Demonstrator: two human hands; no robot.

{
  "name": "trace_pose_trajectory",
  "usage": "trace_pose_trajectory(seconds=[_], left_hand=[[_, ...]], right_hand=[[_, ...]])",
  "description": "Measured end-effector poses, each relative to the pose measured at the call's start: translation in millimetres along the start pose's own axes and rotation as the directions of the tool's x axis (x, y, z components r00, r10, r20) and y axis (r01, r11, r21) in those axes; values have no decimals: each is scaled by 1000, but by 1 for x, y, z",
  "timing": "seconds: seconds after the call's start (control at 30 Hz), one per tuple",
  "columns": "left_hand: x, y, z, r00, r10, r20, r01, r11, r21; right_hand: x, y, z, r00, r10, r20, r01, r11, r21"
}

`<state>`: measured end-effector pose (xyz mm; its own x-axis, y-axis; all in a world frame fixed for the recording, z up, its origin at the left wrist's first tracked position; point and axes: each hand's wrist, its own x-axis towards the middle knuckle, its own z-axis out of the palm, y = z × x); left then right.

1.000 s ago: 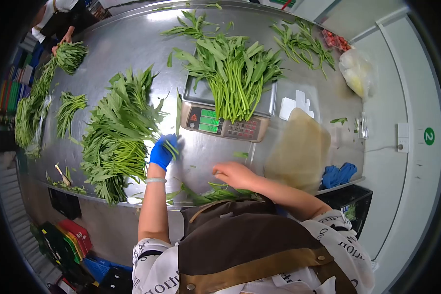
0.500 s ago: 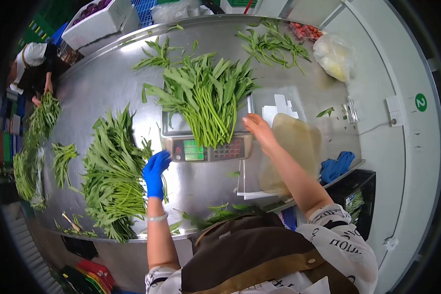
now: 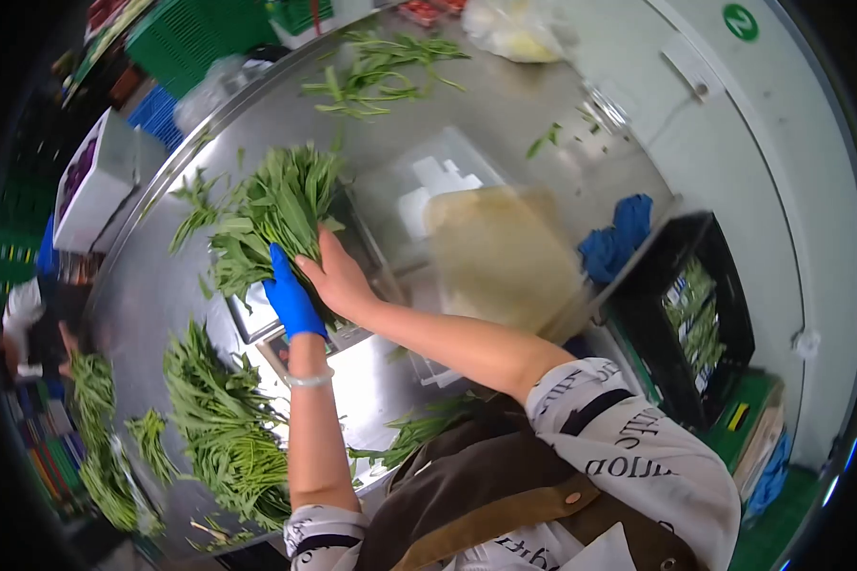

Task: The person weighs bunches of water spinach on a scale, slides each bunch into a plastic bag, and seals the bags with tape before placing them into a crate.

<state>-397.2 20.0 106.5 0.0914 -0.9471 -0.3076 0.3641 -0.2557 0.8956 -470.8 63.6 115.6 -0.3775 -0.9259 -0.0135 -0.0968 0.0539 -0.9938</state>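
Over scale [image 3: 257, 320], left hand [image 3: 288, 297], right hand [image 3: 339, 278] gripping greens [image 3: 278, 205]; wall sign [image 3: 740, 21] 2

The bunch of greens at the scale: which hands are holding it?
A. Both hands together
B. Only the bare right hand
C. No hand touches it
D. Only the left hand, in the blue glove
A: the gloved left hand and the bare right hand are side by side, both closed on the stem end of the bunch of greens at the scale.
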Motion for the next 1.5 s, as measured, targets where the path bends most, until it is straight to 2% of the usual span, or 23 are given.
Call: trace_pose_trajectory(seconds=[0.07, 0.13, 0.17, 0.2, 0.27, 0.33, 0.43, 0.47, 0.53, 0.6, 0.7, 0.73, 0.8, 0.87, 0.93, 1.03, 1.13, 1.23, 1.3, 1.33, 1.4, 1.47, 1.5], left_hand=[[-51, -6, 39, 989, 146, 40, -144, 989, -39], [-98, -28, 63, 982, 158, 99, -181, 935, 306], [-125, -32, 79, 990, 4, 138, -62, 909, 413], [-151, -36, 96, 976, -151, 159, 47, 853, 520], [-178, -99, 115, 966, -60, 251, -7, 966, 260], [-184, -152, 120, 900, -337, 276, 214, 894, 394], [-174, -237, 102, 779, -588, 220, 407, 739, 537], [-176, -255, 97, 853, -446, 272, 282, 832, 478], [-180, -251, 98, 836, -503, 219, 333, 782, 526], [-177, -232, 90, 728, -636, 258, 500, 749, 434], [-179, -208, 65, 857, -494, 145, 401, 817, 414], [-175, -219, 41, 901, -427, 80, 374, 857, 355], [-175, -219, 16, 968, -240, -77, 247, 840, 483], [-169, -228, 2, 974, -224, -38, 219, 877, 429], [-164, -239, -3, 986, -161, -32, 152, 824, 546], [-157, -241, 4, 984, -174, -37, 159, 765, 624], [-150, -237, 6, 943, -333, 5, 255, 732, 632], [-144, -227, 20, 852, -516, 87, 343, 676, 652], [-134, -235, 18, 899, -260, 351, -153, 564, 812], [-128, -237, 18, 854, -154, 497, -392, 438, 809], [-156, -183, 63, 800, -41, 599, -589, 136, 796], [-176, -152, 89, 780, -96, 619, -626, -127, 769], [-180, -147, 93, 784, -138, 605, -620, -228, 751]], right_hand=[[-23, -8, -51, 983, -157, -101, 157, 988, -10], [-50, -3, -107, 947, -266, -180, 253, 963, -92], [-66, -4, -137, 972, -158, -173, 173, 982, 75], [-82, 16, -163, 972, -133, -194, 144, 989, 45], [-110, 40, -209, 967, -35, -252, 49, 998, 49], [-128, 109, -250, 959, 122, -255, -162, 977, -139], [-141, 209, -281, 916, 331, -226, -347, 937, -31], [-152, 241, -281, 897, 366, -249, -378, 926, -2], [-154, 249, -298, 882, 429, -193, -432, 901, 28], [-157, 220, -319, 871, 491, -38, -489, 871, 36], [-163, 189, -368, 873, 471, -131, -479, 876, -45], [-163, 188, -388, 904, 377, -203, -407, 903, -135], [-164, 200, -423, 929, 206, -307, -300, 906, -298], [-161, 211, -441, 909, 317, -271, -390, 876, -283], [-156, 216, -447, 888, 421, -185, -459, 839, -291], [-152, 201, -452, 904, 416, -98, -427, 870, -248], [-153, 191, -450, 987, 163, 13, -135, 861, -490], [-143, 189, -451, 976, -101, 192, 214, 600, -771], [-122, 159, -446, 889, -160, 428, 455, 397, -797], [-112, 137, -441, 824, -168, 541, 565, 285, -774], [-96, 86, -400, 581, -407, 705, 812, 223, -540], [-105, 53, -353, 491, -392, 778, 871, 242, -427], [-113, 49, -330, 531, -338, 777, 844, 284, -454]])
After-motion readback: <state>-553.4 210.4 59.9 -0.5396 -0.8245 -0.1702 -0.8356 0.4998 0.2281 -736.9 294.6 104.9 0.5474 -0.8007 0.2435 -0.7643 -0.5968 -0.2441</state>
